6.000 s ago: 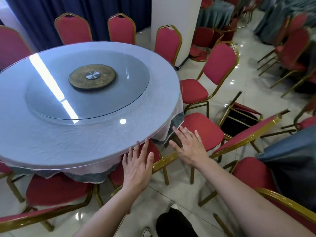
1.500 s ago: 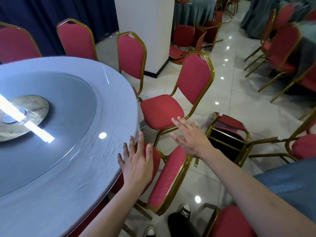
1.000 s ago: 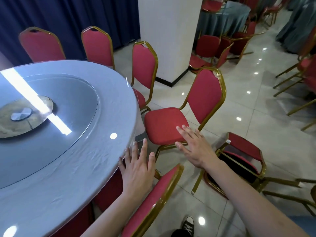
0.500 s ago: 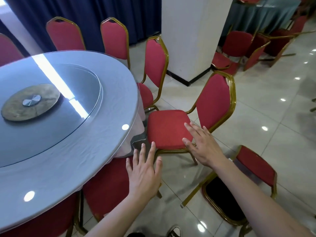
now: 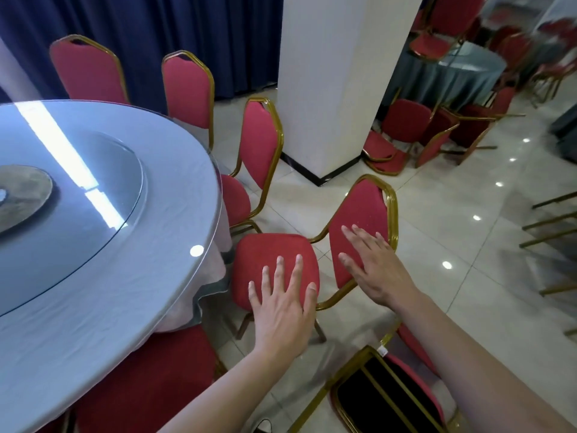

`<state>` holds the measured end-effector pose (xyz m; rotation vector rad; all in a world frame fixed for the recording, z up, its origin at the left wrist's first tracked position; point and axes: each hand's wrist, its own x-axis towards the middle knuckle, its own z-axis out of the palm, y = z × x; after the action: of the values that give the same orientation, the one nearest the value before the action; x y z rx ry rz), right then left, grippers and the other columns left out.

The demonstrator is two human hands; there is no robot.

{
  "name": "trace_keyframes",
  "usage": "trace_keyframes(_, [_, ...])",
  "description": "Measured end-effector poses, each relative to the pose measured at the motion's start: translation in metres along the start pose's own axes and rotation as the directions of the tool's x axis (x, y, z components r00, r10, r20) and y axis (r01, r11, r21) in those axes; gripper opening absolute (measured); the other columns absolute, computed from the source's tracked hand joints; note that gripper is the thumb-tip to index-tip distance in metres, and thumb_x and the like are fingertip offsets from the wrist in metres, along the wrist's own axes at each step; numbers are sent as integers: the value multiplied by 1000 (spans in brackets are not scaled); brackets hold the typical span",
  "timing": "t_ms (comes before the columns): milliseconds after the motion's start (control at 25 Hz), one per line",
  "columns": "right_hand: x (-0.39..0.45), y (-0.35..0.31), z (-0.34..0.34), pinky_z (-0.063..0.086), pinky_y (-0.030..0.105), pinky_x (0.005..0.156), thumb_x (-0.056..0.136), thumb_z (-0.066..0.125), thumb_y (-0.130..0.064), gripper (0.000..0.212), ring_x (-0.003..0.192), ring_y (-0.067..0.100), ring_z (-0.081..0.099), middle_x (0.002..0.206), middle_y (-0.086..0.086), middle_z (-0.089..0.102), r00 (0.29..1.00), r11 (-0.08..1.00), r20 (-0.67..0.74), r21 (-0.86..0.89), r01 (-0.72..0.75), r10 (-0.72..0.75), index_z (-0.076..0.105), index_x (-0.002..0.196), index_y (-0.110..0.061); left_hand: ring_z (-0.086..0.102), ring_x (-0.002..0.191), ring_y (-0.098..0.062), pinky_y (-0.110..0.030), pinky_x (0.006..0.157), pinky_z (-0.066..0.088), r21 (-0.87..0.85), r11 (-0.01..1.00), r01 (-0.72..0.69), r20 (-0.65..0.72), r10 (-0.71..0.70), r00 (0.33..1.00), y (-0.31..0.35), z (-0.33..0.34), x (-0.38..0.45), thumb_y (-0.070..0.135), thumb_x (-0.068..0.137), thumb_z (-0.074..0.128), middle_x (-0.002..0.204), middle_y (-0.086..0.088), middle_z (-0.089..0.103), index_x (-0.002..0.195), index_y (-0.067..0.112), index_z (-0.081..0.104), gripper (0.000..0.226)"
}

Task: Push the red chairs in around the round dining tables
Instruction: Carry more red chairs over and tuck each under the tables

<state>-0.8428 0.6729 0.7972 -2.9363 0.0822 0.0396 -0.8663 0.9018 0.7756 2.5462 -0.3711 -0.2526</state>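
Head view: a red chair (image 5: 315, 245) with a gold metal frame stands pulled out from the round desk (image 5: 103, 276), its seat just clear of the desk's hanging cloth and its back angled away toward the white pillar (image 5: 340, 79). The left hand (image 5: 282, 310) hovers over the seat cushion with fingers straight and spread, gripping nothing; whether it touches the fabric cannot be told. The right hand (image 5: 371, 267) is likewise flat and spread, lying across or just in front of the padded backrest, its grip apart and empty.

Further round the desk, a second chair (image 5: 256, 157) sits with its seat partly under the rim, and two more backs show by the blue curtain (image 5: 156, 29). Another seat (image 5: 146, 379) is tucked beneath the near edge. A fallen chair (image 5: 393, 398) lies on the tiled floor beside the right forearm.

The chair looks light and rigid: thin metal tubing, firm padding. The glossy tiles should let its legs slide readily, though a leg may catch on the cloth. The best hold is likely the top rail of the backrest, pushed squarely toward the desk, since the cushion gives under pressure and offers less control.
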Motion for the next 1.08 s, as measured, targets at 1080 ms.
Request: trace_keyframes(1080, [256, 327, 6, 13, 48, 127, 100, 29, -65, 74, 156, 21, 15, 171, 0, 15, 976, 963, 133, 232, 137, -170, 9, 164, -31, -18, 154, -21, -52, 124, -11, -35, 967, 252, -80, -254, 964, 235, 211, 223, 72, 97, 2, 168, 6, -13, 152, 45, -26, 68])
